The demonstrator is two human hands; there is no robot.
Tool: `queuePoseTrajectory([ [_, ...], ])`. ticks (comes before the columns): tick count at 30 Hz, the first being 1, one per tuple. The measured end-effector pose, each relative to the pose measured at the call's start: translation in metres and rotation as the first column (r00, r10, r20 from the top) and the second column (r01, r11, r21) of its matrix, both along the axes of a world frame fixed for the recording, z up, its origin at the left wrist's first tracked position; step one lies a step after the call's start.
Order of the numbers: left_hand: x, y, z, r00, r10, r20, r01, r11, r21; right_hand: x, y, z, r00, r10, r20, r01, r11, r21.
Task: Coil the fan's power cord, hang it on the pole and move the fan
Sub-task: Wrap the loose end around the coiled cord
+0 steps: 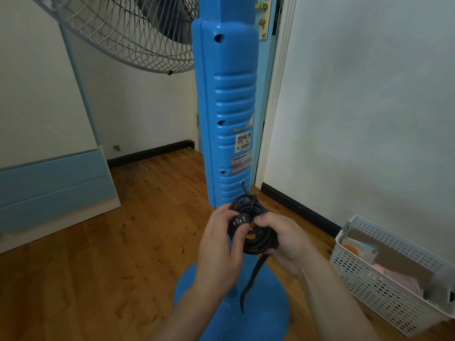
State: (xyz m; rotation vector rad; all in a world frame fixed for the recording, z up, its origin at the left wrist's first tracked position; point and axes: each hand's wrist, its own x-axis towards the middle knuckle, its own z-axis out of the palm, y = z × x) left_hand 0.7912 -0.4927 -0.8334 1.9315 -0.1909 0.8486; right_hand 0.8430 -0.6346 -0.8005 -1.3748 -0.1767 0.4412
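Note:
A blue standing fan fills the middle of the view, with its thick pole (227, 107), round base (270, 313) and wire grille (118, 30) at the top left. The black power cord (256, 242) leaves a hole low on the pole and is wound into a small coil just in front of it. My left hand (219, 247) grips the coil's left side, thumb beside the plug (239, 221). My right hand (285, 242) holds the coil's right side. A loose dark strap (251, 279) dangles from the coil toward the base.
A white perforated basket (394, 274) with items inside stands on the wooden floor (98, 267) at the right, close to the fan's base. A blue and white panel (54, 188) leans at the left. A white wall and door frame (273, 94) rise behind the pole.

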Motion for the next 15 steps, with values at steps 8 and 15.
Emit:
queuePoseTrajectory([
  [8,0.003,0.002,0.011,0.997,0.056,-0.049,-0.058,0.997,-0.044,-0.002,0.001,0.011,0.998,0.021,-0.066,-0.023,1.000,-0.021],
  [15,0.009,0.005,0.029,0.981,0.187,-0.055,-0.182,0.980,0.085,0.005,-0.001,0.020,0.987,0.121,-0.107,-0.127,0.991,-0.050],
])
